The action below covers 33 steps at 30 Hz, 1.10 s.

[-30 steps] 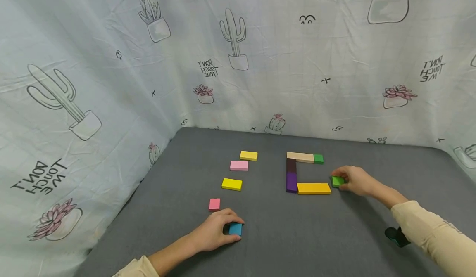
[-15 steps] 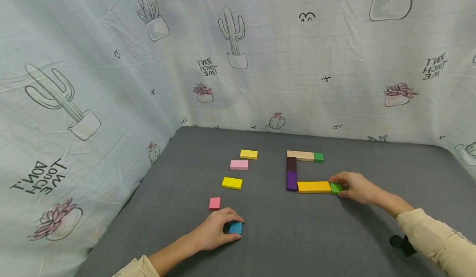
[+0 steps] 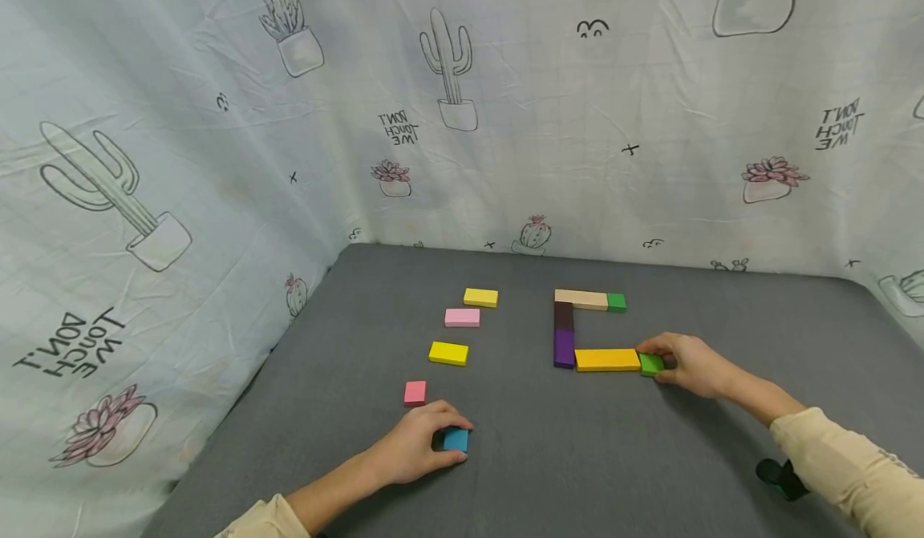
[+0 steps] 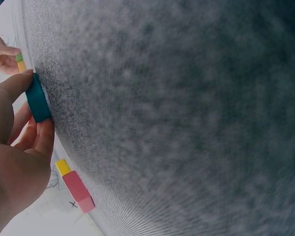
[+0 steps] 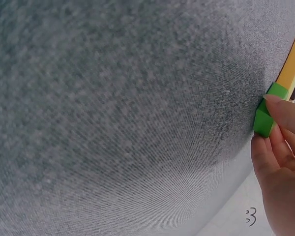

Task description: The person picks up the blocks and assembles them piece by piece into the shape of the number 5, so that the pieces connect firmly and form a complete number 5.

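My left hand (image 3: 419,446) pinches a blue block (image 3: 455,439) on the grey cloth, thumb on one side and fingers on the other; the left wrist view shows the same blue block (image 4: 38,99). At the right, my right hand (image 3: 695,366) pinches a light green block (image 3: 651,364) that touches the right end of an orange block (image 3: 608,360). That orange block meets a purple block (image 3: 564,349), above which a dark brown block (image 3: 563,316) stands in line. A beige block (image 3: 581,300) and a green block (image 3: 617,303) form the top row.
Left of the joined blocks lie a yellow block (image 3: 480,297), a light pink block (image 3: 462,317), another yellow block (image 3: 448,353) and a dark pink block (image 3: 415,393). A dark object (image 3: 782,479) shows beneath the right sleeve. Patterned cloth (image 3: 549,105) hangs behind the table.
My right hand has moved the light green block slightly left and down, from a small gap to contact with the orange block. The left hand keeps its pinch on the blue block.
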{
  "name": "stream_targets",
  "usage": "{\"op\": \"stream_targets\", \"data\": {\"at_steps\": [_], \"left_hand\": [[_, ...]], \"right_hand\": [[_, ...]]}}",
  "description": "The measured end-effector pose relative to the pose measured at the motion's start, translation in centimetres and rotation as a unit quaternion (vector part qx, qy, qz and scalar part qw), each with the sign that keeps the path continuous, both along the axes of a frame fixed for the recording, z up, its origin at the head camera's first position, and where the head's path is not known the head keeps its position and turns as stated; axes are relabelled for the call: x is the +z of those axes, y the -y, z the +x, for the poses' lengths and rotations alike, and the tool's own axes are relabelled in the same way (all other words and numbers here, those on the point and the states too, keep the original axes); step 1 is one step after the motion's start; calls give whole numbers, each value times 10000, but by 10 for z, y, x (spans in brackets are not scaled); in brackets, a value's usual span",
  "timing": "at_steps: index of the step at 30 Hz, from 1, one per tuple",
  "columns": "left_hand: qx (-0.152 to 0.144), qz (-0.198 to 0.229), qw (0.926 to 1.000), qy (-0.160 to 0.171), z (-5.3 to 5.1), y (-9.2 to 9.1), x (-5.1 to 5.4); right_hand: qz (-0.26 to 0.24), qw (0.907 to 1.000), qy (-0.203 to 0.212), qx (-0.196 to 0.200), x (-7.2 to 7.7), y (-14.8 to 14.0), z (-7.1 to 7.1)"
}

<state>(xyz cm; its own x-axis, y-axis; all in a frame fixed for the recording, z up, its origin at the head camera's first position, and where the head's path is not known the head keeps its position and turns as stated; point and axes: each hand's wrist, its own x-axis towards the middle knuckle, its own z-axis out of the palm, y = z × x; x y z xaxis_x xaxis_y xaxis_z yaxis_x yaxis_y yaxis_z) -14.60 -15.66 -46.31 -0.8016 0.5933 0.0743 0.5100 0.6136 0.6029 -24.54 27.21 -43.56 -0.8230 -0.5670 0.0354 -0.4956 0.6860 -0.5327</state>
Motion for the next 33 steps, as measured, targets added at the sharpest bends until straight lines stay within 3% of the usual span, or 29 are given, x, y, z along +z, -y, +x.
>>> {"op": "stream_targets", "data": {"at_steps": [13,19,27,33], "left_hand": [[8,5,10000,18,1,2,2],[55,-26,9999,113,0,2,1],[-12,-32,9999,-99,0,2,-1],[-28,22,9998,-189,1,2,0]], "right_hand": [[-56,10000,-43,37,4,0,-1],[-106,9998,141,-48,10,0,-4],[-276,9996,42,-98,15,10,-15],[-214,9995,-29,-249,22,29,-32]]}}
